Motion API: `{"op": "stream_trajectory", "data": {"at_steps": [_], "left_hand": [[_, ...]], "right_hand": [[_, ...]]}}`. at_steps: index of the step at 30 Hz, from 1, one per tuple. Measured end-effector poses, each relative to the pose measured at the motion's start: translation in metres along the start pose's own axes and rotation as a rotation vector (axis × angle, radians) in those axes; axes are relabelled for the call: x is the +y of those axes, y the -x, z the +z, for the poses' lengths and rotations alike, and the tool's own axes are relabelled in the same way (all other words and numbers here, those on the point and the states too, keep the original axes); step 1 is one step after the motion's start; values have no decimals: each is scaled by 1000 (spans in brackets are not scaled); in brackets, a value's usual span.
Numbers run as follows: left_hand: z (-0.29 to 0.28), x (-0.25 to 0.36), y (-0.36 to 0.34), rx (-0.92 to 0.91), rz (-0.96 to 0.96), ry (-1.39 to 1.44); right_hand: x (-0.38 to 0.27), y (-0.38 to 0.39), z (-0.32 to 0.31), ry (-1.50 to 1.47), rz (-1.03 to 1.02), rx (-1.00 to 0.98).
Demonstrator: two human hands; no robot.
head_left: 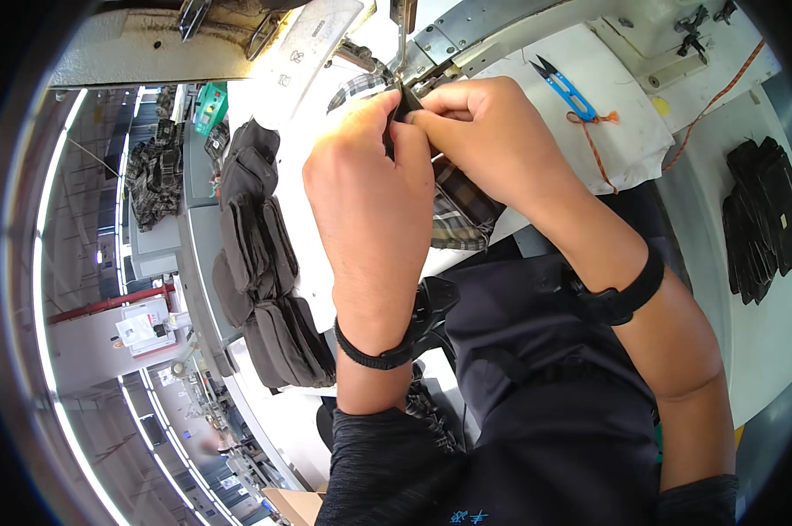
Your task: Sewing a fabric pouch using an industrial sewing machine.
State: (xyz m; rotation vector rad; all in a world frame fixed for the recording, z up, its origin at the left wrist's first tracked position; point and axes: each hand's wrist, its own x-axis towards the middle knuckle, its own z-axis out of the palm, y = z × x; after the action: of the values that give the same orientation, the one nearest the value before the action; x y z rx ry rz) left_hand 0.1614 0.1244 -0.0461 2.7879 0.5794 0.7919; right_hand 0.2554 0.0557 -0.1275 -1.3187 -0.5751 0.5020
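Observation:
Both of my hands meet at the top centre, just below the needle bar (403, 17) of a sewing machine. Pinched fingers of my left hand (367, 167) hold a dark fabric edge (404, 107). From the right, my right hand (483, 131) closes on the same dark fabric, fingers curled and close to the left fingertips. Brown and grey plaid cloth (459, 215) hangs below the hands toward my lap, and another bit of plaid (361, 86) shows beyond my left knuckles. My fingers hide the exact spot where the fabric is gripped.
Blue thread snips (564, 88) with an orange cord lie on a white cloth (536, 61) to the right. Farther right sits a pile of dark fabric pieces (764, 219). Stacks of folded dark grey pieces (260, 228) line the left side. The machine arm (142, 44) spans the upper left.

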Motion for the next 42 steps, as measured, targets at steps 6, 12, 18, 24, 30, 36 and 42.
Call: {"op": "stream_trajectory", "data": {"at_steps": [6, 12, 18, 24, 30, 36, 42], "left_hand": [[9, 7, 3, 21, -83, -20], [7, 17, 15, -4, -63, -182], [31, -7, 61, 66, -11, -10], [33, -23, 109, 37, -37, 118], [40, -49, 116, 132, -623, 898], [2, -44, 116, 85, -537, 947], [-10, -37, 118, 71, -593, 1060]], "right_hand": [[6, -2, -5, -146, 68, -87], [-1, 2, -4, -211, 105, -71], [3, 25, 2, -88, -110, 83], [3, 52, 0, 414, -406, 150], [9, 49, -12, 35, -124, -67], [8, 55, -3, 30, -50, 34], [4, 71, 5, -52, -74, 78]]}}
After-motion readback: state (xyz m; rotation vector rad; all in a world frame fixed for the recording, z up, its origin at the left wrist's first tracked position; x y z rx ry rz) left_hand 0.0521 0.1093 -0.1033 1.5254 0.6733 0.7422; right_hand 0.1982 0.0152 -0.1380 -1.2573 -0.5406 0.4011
